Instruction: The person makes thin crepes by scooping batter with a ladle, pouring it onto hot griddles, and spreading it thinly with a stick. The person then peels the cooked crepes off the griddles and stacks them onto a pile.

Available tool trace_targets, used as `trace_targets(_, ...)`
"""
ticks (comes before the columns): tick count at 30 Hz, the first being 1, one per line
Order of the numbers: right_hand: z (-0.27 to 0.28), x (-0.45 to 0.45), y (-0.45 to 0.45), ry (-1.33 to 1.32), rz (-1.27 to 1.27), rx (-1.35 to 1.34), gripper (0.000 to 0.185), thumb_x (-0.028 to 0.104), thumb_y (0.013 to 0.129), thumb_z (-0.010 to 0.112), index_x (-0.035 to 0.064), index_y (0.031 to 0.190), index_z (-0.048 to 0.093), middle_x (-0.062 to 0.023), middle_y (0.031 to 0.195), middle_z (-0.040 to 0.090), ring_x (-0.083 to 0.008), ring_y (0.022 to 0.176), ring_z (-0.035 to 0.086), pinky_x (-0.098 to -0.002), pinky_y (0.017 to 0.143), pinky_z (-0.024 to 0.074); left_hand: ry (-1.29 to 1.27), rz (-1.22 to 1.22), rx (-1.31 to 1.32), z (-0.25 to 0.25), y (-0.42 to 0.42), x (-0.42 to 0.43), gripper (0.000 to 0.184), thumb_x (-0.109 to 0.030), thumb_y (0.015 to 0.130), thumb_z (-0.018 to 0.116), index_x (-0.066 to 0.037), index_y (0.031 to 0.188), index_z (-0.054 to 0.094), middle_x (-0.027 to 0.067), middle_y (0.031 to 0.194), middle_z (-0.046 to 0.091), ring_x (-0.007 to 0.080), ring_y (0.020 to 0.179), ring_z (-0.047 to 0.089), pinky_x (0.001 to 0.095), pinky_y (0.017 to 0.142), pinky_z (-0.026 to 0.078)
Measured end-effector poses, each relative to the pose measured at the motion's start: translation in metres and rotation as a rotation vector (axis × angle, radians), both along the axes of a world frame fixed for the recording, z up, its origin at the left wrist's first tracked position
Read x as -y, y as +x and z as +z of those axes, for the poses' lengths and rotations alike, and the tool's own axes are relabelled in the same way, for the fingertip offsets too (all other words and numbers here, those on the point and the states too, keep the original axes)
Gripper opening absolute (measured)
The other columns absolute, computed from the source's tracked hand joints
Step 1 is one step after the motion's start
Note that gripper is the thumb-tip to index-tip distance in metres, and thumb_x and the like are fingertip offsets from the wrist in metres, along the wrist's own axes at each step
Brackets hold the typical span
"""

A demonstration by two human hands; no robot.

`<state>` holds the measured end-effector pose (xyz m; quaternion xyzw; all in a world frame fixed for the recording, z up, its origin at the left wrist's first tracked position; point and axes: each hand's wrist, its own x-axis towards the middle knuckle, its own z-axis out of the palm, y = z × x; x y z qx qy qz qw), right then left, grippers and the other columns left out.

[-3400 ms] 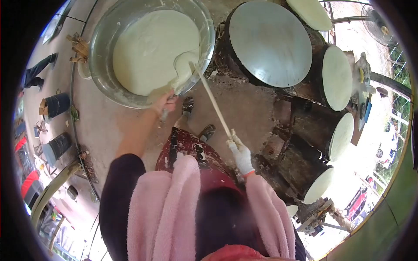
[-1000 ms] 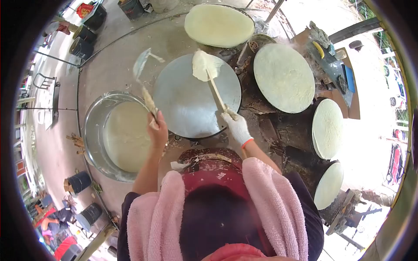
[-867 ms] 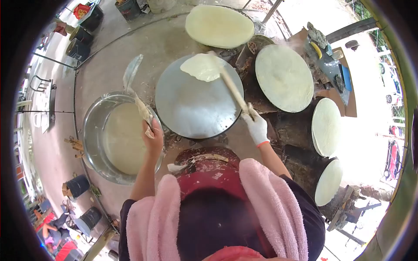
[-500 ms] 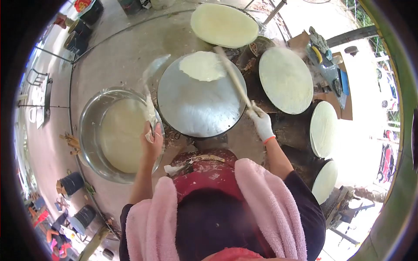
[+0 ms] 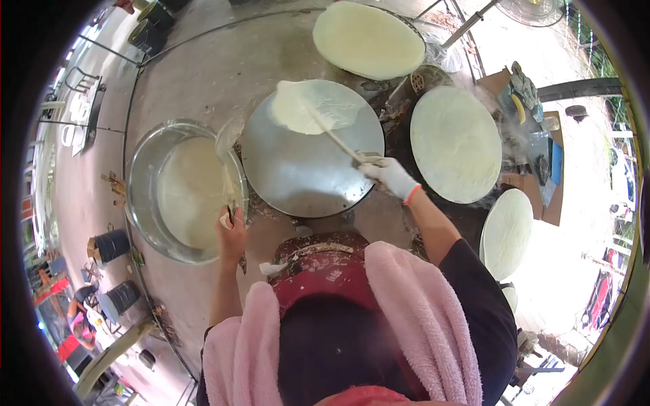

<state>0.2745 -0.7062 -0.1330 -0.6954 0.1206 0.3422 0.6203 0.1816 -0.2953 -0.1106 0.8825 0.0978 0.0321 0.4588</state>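
My left hand [image 5: 232, 237] is closed around the handle of a batter-coated ladle [image 5: 228, 179], whose bowl is over the right rim of a metal basin [image 5: 139, 203]. Pale batter [image 5: 189, 183] lies in that basin. On my right hand [image 5: 391, 177] is a white glove, and its fingers grip a wooden batter spreader [image 5: 336, 140]. The spreader's far end lies in a patch of pale batter [image 5: 342, 108] on the far part of a round metal griddle [image 5: 308, 176]. The rest of the griddle surface is bare and shiny.
More round plates covered with pale sheets stand around the griddle: a far sheet [image 5: 369, 40], a right sheet [image 5: 457, 142] and a lower right sheet [image 5: 508, 233]. A cardboard box [image 5: 550, 196] is beyond them. Dark buckets [image 5: 118, 298] stand on the floor at left.
The spreader has swept left across the griddle, and the batter patch now reaches further left. My left hand's ladle has drawn back toward the basin. The whole view has shifted slightly.
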Motion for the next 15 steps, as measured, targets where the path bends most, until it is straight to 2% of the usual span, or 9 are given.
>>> trace_targets(1,0.001,-0.010,0.000,0.013,0.035,-0.097,0.033,0.012,0.090,0.066,-0.0031,0.119,0.065,-0.0065,0.118,0.065,-0.0130,0.104,0.058,-0.0243,0.094,0.0436,-0.040,0.055,-0.056,0.002,-0.007,0.004,0.015,-0.010,0.095,0.054,0.000,0.085,0.052,0.0017,0.062,0.046,0.0103,0.055,0.042,0.0293,0.049,0.037)
trace_targets(2,-0.028,-0.009,-0.006,0.110,0.013,0.011,0.031,0.009,0.088,0.067,-0.0022,0.116,0.067,-0.0098,0.124,0.063,-0.0146,0.109,0.059,-0.0261,0.098,0.0431,-0.080,0.113,-0.108,0.005,-0.013,0.007,0.015,-0.010,0.095,0.054,0.001,0.085,0.051,0.0033,0.064,0.048,0.0114,0.057,0.043,0.0306,0.051,0.038)
trace_targets(5,-0.013,0.028,0.006,0.049,0.142,0.240,0.030,0.007,0.086,0.068,-0.0032,0.114,0.068,-0.0144,0.131,0.060,-0.0166,0.120,0.055,-0.0280,0.104,0.0399,-0.135,0.235,-0.120,-0.005,-0.027,0.002,0.016,-0.011,0.095,0.054,0.001,0.086,0.051,0.0053,0.064,0.049,0.0132,0.058,0.045,0.0326,0.052,0.039)
trace_targets(6,-0.021,0.045,0.020,0.005,0.187,0.383,0.029,0.007,0.086,0.068,-0.0023,0.114,0.068,-0.0175,0.134,0.057,-0.0179,0.129,0.048,-0.0299,0.109,0.0365,-0.141,0.264,-0.102,-0.009,-0.032,0.000,0.016,-0.011,0.095,0.054,0.001,0.086,0.051,0.0055,0.063,0.049,0.0137,0.057,0.046,0.0329,0.052,0.040)
trace_targets(7,-0.016,0.048,0.033,-0.023,0.068,0.346,0.029,0.007,0.087,0.067,-0.0005,0.114,0.069,-0.0163,0.134,0.057,-0.0172,0.133,0.044,-0.0291,0.108,0.0363,-0.161,0.290,-0.153,-0.003,-0.033,0.004,0.016,-0.011,0.095,0.054,0.001,0.086,0.051,0.0065,0.062,0.049,0.0149,0.056,0.046,0.0339,0.052,0.040)
trace_targets(9,-0.003,0.039,0.053,-0.119,0.132,0.126,0.030,0.010,0.088,0.067,0.0000,0.116,0.068,-0.0126,0.127,0.062,-0.0147,0.120,0.051,-0.0274,0.101,0.0406,-0.209,0.334,-0.252,0.008,-0.033,0.013,0.016,-0.011,0.095,0.054,0.002,0.086,0.051,0.0086,0.060,0.048,0.0173,0.054,0.047,0.0360,0.052,0.041)
trace_targets(10,0.004,0.031,0.060,-0.150,0.183,0.019,0.031,0.012,0.088,0.067,0.0001,0.117,0.067,-0.0105,0.122,0.064,-0.0133,0.113,0.054,-0.0264,0.097,0.0426,-0.101,0.293,-0.189,0.002,-0.037,0.012,0.016,-0.012,0.095,0.054,0.002,0.086,0.051,0.0082,0.059,0.048,0.0171,0.052,0.047,0.0358,0.051,0.041)
trace_targets(12,-0.035,0.026,0.051,0.022,0.324,0.127,0.039,0.022,0.087,0.070,0.0000,0.119,0.066,-0.0034,0.107,0.067,-0.0104,0.091,0.055,-0.0245,0.085,0.0461,0.121,0.203,-0.072,-0.019,-0.050,0.002,0.017,-0.013,0.095,0.055,0.001,0.086,0.051,0.0074,0.056,0.047,0.0166,0.049,0.046,0.0354,0.048,0.040)
trace_targets(15,-0.026,0.036,0.038,0.040,0.356,0.127,0.040,0.024,0.087,0.071,0.0004,0.119,0.066,-0.0024,0.107,0.068,-0.0105,0.093,0.057,-0.0246,0.086,0.0459,0.012,0.353,-0.253,-0.024,-0.068,0.000,0.018,-0.014,0.095,0.055,0.001,0.086,0.052,0.0066,0.056,0.049,0.0155,0.048,0.048,0.0346,0.047,0.039)
